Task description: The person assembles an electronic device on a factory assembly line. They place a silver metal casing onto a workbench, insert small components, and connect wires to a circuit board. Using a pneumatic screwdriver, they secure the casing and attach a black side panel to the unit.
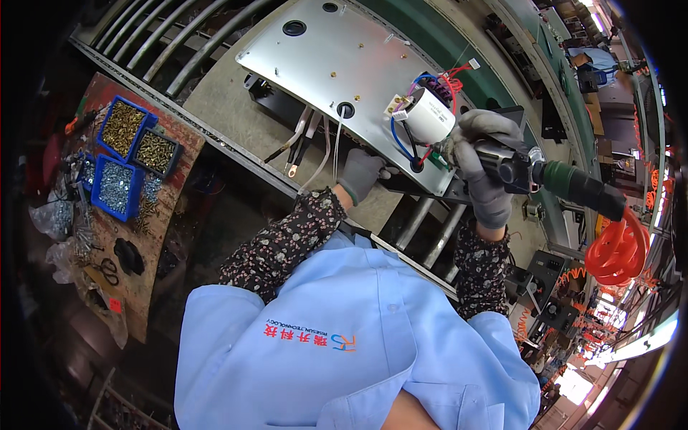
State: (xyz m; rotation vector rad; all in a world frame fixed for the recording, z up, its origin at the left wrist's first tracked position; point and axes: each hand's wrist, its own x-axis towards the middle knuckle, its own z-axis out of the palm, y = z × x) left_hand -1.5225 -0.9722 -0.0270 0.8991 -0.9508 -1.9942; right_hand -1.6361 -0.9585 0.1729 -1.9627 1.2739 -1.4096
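My right hand (484, 166), in a grey glove, grips a black and green pneumatic screwdriver (552, 178). The tool's tip points at the near edge of a silver metal panel (337, 57), just beside a white cylindrical part (431, 115) with red, blue and white wires. My left hand (360, 173), also gloved in grey, rests against the panel's near edge below a black grommet hole (345, 110). Loose cables with ring terminals (294, 154) hang off that edge to the left of it.
Blue bins of brass and silver screws (129, 154) sit on a worn wooden board (147, 236) at my left, with scissors (109, 270) nearby. A red coiled air hose (616, 247) trails from the tool. Roller rails (179, 36) run behind the panel.
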